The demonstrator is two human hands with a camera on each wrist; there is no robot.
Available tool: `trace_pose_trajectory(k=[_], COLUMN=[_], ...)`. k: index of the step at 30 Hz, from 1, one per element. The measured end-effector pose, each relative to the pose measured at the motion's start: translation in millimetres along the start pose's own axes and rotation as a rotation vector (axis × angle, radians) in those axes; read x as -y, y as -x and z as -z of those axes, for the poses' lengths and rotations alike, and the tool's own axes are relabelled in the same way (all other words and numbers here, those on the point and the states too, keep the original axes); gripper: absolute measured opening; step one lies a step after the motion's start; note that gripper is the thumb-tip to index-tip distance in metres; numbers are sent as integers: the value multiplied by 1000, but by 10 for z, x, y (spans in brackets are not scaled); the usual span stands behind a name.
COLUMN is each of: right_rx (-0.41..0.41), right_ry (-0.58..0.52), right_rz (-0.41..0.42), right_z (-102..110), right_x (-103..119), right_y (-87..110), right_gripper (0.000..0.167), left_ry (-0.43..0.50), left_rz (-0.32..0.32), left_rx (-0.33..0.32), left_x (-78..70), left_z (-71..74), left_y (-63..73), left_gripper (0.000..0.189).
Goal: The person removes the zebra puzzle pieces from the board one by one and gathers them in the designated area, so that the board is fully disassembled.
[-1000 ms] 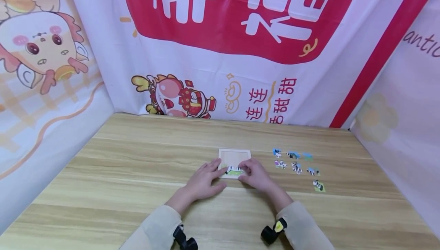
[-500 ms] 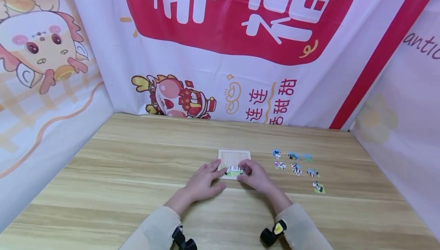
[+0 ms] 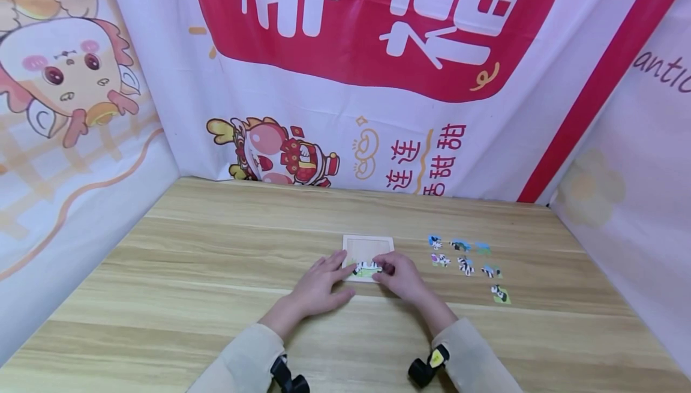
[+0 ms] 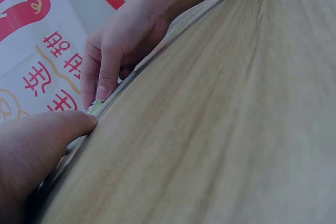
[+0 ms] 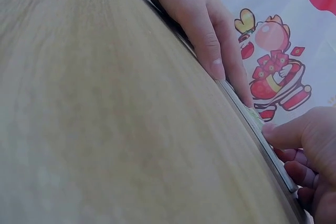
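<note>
A small square wooden puzzle tray (image 3: 369,245) lies on the table with green, black-and-white puzzle pieces (image 3: 367,270) along its near edge. My left hand (image 3: 320,285) rests at the tray's left side, fingers extended, its index fingertip touching the pieces. On the other side, my right hand (image 3: 400,274) has thumb and bent fingers pinching a puzzle piece at the tray's near right corner; the fingers hide most of it. In the left wrist view a sliver of green piece (image 4: 95,107) shows beneath the right hand's fingertips. The right wrist view shows the tray's edge (image 5: 257,132) between both hands.
Several loose picture pieces (image 3: 465,266) lie in rows to the right of the tray, with one piece (image 3: 500,293) nearer the front. The wooden table (image 3: 216,249) ends at a printed cloth backdrop (image 3: 345,111) at the back and sides.
Both hands stay almost in place at the tray. The right fingers shift only very slightly at the near right corner; the loose pieces have not moved.
</note>
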State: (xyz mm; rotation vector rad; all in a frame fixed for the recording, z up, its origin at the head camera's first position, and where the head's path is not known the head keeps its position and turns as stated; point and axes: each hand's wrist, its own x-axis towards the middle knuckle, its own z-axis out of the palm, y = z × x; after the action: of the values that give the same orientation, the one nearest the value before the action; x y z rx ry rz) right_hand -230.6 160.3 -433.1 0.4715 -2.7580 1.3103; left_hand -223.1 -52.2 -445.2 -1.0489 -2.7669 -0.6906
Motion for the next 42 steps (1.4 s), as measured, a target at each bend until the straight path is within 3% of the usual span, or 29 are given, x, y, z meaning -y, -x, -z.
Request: trace_pose_trajectory(k=[9,22,42], right_rx=[35,79,74], right_ry=[31,78,61], right_rz=[-16,42,64], right_z=[22,50,61], right_x=[5,48,-26], right_y=[-10,-21,-27], right_gripper=[28,29,26], left_ry=[8,10,16], left_rz=[22,25,30], left_rx=[17,7,12], left_x=[-36,-47,-26], left_z=[10,30,16], left_y=[5,23,1], left_gripper=[53,52,53])
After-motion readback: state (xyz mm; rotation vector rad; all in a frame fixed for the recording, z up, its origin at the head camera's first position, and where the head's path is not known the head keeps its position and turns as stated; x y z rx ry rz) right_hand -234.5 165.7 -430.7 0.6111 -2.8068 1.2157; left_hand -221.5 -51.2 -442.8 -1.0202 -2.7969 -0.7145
